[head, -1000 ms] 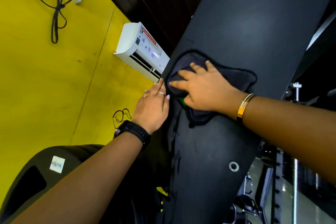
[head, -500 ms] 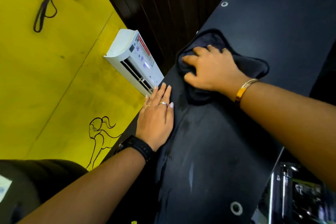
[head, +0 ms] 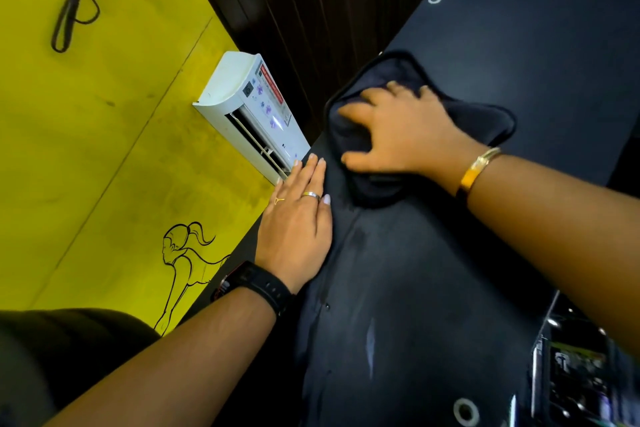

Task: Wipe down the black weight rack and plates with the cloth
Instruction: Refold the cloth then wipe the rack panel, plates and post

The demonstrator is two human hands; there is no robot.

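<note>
Near the yellow wall (head: pixel 104 121) and the white air conditioner (head: pixel 242 107), the left hand (head: pixel 294 229) stays flat, fingers straight, on the left edge of the black weight rack (head: pixel 450 270). The right hand (head: pixel 401 135) has hardly moved. It presses the dark cloth (head: pixel 485 121) down with spread fingers near that edge, with bare rack farther right.

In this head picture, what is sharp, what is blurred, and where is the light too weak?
Head view: the yellow wall is bright and sharp; head view: the black rack panel is dim, so the dark cloth barely stands out; head view: the right hand looks slightly smeared, the left hand crisp; head view: the lower right corner is blurred.
</note>
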